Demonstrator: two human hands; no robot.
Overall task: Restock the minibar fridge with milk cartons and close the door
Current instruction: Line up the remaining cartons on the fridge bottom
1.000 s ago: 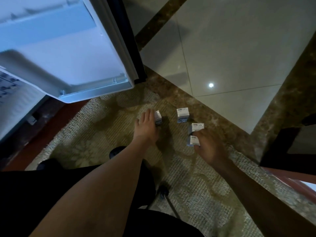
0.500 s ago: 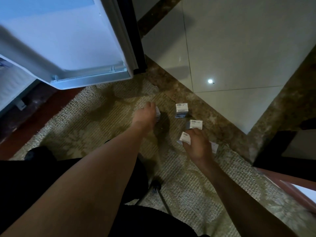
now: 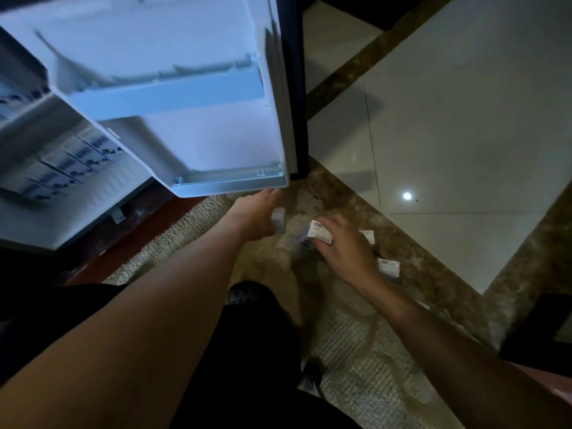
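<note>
Both hands have lifted milk cartons since a moment ago.
The left hand [image 3: 255, 216] grips a carton [image 3: 278, 219] just under the open fridge door [image 3: 185, 128], whose bottom edge overhangs its fingers. The right hand [image 3: 345, 252] clasps a second carton [image 3: 315, 235]. Two loose cartons [image 3: 388, 267] lie just beyond it.

A beige patterned rug [image 3: 356, 351] covers the near part of the floor, its weave showing a faint floral design. Along the rug's far edge runs a band of mottled brown marble [image 3: 433, 274], which borders large pale glossy tiles [image 3: 464, 134] stretching to the floor's far right corner. A small round glint of light [image 3: 407, 196] shines on one tile. A reddish-brown strip of floor [image 3: 148, 230] shows at the rug's left edge. A dark piece of furniture [image 3: 538, 329] stands at the right edge.
</note>
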